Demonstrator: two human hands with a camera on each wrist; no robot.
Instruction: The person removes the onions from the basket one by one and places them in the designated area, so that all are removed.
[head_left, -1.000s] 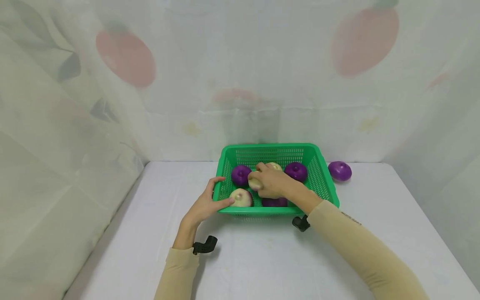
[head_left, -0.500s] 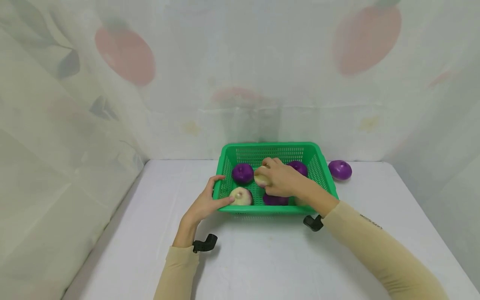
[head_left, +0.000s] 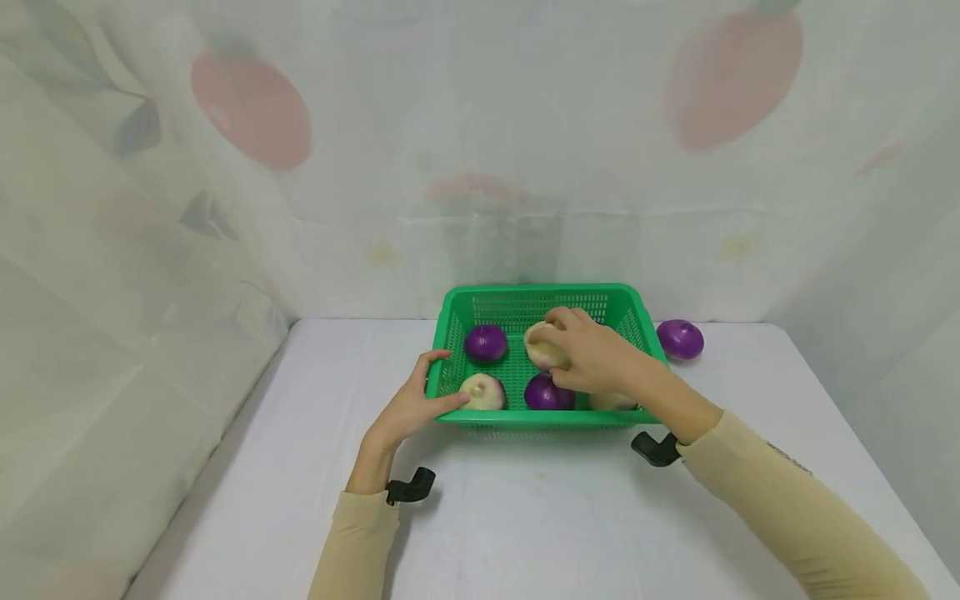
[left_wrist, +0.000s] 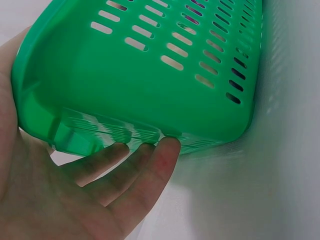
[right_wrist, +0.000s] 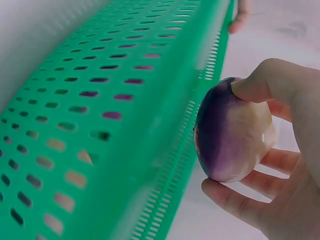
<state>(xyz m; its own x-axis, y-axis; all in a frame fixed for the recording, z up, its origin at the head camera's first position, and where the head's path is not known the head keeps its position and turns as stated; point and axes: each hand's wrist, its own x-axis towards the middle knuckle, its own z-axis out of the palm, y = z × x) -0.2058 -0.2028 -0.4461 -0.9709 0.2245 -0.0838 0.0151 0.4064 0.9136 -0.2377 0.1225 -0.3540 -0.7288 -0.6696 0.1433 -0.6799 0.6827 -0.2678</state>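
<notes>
My right hand [head_left: 592, 354] holds a turnip [head_left: 545, 346] over the middle of the green plastic basket [head_left: 540, 417], cream side up in the head view. Its other half is purple in the right wrist view, with thumb and fingers spread around it. My left hand [head_left: 412, 404] grips the basket's front left corner, thumb over the front rim and fingers [left_wrist: 145, 185] against the outer wall. Inside lie a purple turnip [head_left: 485, 343] at left, another purple turnip [head_left: 550, 392] front centre, and cream-side-up turnips [head_left: 482, 392] at the front. My right hand mostly hides a purple one behind.
One more purple turnip [head_left: 680, 339] lies on the white table [head_left: 510, 517], just right of the basket. Close behind the basket hangs a pale curtain [head_left: 360, 250] with faded fruit prints, and similar sheeting stands on both sides.
My right hand has moved right within the basket, carrying the turnip from beside the left purple one to the middle. The left hand stays on the basket corner.
</notes>
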